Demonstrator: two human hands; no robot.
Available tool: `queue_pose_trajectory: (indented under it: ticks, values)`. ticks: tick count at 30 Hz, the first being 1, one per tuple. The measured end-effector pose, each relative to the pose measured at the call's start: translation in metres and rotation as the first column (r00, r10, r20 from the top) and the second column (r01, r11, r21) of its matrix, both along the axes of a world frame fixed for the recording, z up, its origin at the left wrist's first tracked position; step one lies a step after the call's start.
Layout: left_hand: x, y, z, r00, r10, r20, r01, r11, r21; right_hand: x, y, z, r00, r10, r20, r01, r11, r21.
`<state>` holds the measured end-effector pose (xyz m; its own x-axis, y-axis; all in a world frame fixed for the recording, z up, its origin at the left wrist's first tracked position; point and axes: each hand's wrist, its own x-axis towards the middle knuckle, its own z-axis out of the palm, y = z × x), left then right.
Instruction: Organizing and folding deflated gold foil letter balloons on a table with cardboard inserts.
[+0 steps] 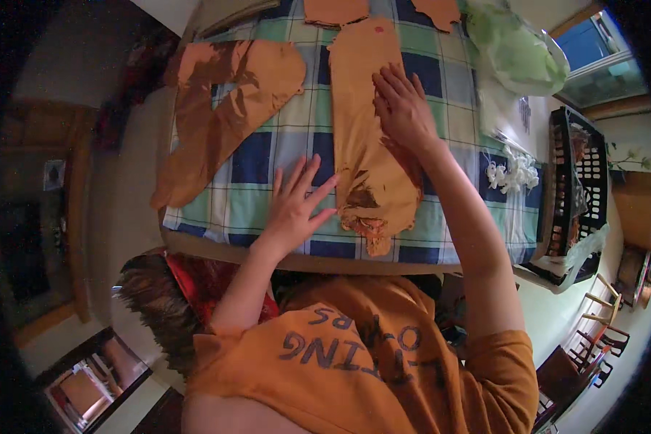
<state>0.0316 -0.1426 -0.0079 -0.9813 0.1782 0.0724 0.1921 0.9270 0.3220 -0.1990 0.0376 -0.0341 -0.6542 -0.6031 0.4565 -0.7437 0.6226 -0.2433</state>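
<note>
A long, flat copper-coloured foil balloon (362,94) lies lengthwise in front of me on a checked cloth. Its near end is crumpled and wrinkled, with small tabs along the edge. My right hand (405,108) rests flat on its right edge, higher up, fingers stretched out. Beside its lower left edge, my left hand (299,202) is spread with the palm down; the thumb and index fingertip reach the foil's edge. To the left lies another flat copper foil balloon (231,108), angular, with an opening near its top. Neither hand grips anything.
The checked cloth (282,155) covers the table. More copper foil pieces (336,10) lie along the far edge. At right are a pale green plastic bag (517,54), a bunch of white ribbon (512,171) and a black openwork crate (577,181).
</note>
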Motion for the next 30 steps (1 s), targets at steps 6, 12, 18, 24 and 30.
queue_pose_trajectory:
  ticks: [6, 12, 18, 24, 30]
  values:
    - [-0.036, 0.01, -0.011, 0.986, 0.143, -0.09, -0.121, 0.969, 0.214, -0.002, -0.002, -0.002, 1.0, -0.001, -0.024, 0.002, 1.0, 0.012]
    - [-0.13, 0.034, -0.018, 0.907, 0.293, -0.302, -0.271, 0.956, 0.115, 0.0, -0.005, 0.006, 0.999, -0.003, -0.038, 0.003, 1.0, 0.014]
    - [-0.144, 0.03, -0.031, 0.949, 0.235, -0.211, -0.25, 0.967, -0.048, -0.005, 0.001, 0.002, 1.0, 0.024, -0.018, -0.024, 1.0, 0.016]
    - [-0.141, 0.035, -0.023, 0.942, 0.276, -0.194, -0.271, 0.961, 0.051, -0.039, 0.003, 0.006, 0.996, -0.061, 0.06, 0.055, 0.994, 0.093]
    - [-0.139, 0.032, -0.026, 0.941, 0.285, -0.182, -0.28, 0.959, 0.053, -0.098, -0.021, 0.008, 0.998, -0.059, -0.003, 0.059, 0.99, 0.131]
